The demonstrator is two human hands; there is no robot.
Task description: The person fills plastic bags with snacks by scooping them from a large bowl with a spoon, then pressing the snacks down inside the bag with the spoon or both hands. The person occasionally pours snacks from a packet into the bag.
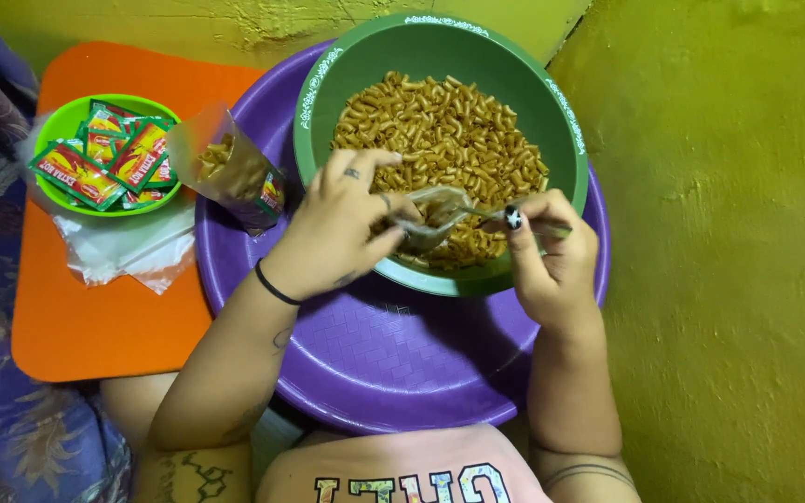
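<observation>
snack sticks fill the green bowl, and that bowl sits inside a big purple basin. the basin is the biggest thing here. it rests on the person's lap, partly over an orange tray, so it could tip if the knees move, and then everything would slide out.

the green bowl is heaped, and the sticks near the front edge could fall over the rim if a hand bumps them.

on the tray stands a small green dish full of red and green sauce packets. a filled clear bag leans on the basin's rim beside it, with its mouth open. it looks wobbly and could flop over and spill.

the left hand is closed on a small clear bag, pinching its mouth open over the bowl. the right hand is closed on a thin handle, maybe a spoon, with its tip at the bag's mouth. i cannot tell how full the spoon is. if the bag's mouth folds shut or the spoon tilts, sticks would miss the bag and drop back down.
</observation>
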